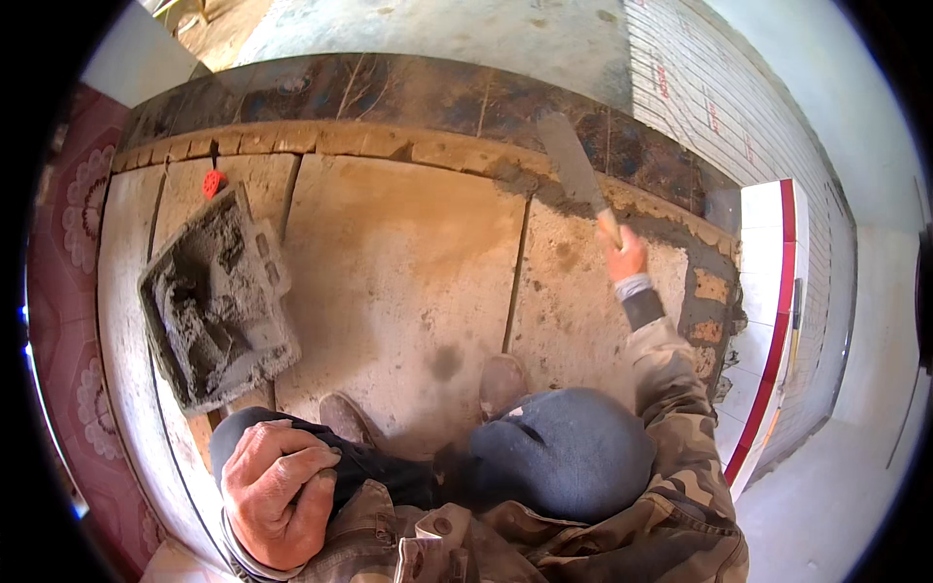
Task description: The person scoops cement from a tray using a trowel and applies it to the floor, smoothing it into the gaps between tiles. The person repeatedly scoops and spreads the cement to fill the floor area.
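My right hand (628, 257) grips the wooden handle of a long-bladed trowel (570, 163) with my arm stretched forward. Its grey blade reaches across the edge of the brick course and over the dark marbled tiles (428, 95) behind. Wet grey mortar (525, 183) is smeared along the bricks beside the blade. Curled fingers and all, my left hand (277, 486) rests on my left knee, and no tool shows in it. Ahead of that knee lies a grey mortar tub (277, 325), partly filled with lumpy mortar (199, 316).
Pale slabs (398, 243) with dark joints lie under my shoes. A small red object (214, 183) sits beyond the tub. At right, mortar-patched bricks (709, 286) meet a white-tiled ledge with a red stripe (783, 262). Patterned pink tiles (83, 291) line the left side.
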Available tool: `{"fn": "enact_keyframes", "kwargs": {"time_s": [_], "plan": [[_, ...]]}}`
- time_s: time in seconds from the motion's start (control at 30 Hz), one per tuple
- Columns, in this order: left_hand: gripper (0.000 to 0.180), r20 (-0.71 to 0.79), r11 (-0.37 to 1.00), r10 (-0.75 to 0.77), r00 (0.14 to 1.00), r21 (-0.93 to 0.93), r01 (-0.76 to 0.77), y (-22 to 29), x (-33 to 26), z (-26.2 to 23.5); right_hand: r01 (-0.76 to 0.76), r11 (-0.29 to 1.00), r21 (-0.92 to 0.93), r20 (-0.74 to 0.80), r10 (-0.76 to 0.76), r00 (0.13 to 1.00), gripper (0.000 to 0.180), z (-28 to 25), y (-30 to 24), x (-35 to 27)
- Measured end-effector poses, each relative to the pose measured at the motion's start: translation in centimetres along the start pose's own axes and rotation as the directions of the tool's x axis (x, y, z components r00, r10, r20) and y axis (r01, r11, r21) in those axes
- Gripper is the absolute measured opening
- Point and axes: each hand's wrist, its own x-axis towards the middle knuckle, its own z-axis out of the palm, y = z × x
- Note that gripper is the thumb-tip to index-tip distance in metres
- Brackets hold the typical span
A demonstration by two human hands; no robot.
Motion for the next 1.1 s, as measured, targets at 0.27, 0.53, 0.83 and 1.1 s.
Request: {"fn": "enact_keyframes", "kwargs": {"time_s": [0.27, 0.53, 0.83, 1.1], "plan": [[0.020, -0.029, 0.998, 0.055, 0.998, 0.016, -0.054, 0.2, -0.6, -0.5, -0.784, 0.128, 0.608, 0.451, 0.757, 0.473, 0.052, 7.3, -3.9, -9.3], [0.021, -0.009, 0.986, 0.146, 0.989, -0.078, -0.146, -1.4, -2.2, -2.0, -0.785, 0.236, 0.573, 0.516, 0.641, 0.569, 0.041, 13.8, -11.0, -10.1], [0.022, -0.017, 0.968, 0.210, 0.977, -0.133, -0.211, -2.1, -3.2, -2.3, -0.713, 0.514, 0.477, 0.345, 0.636, 0.690, 0.051, 15.0, -10.3, -10.3], [0.027, -0.005, 0.969, 0.231, 0.973, -0.083, -0.231, -1.4, -2.9, -2.7, -0.696, 0.604, 0.389, 0.473, 0.517, 0.713, 0.044, 15.4, -9.5, -8.9]]}}
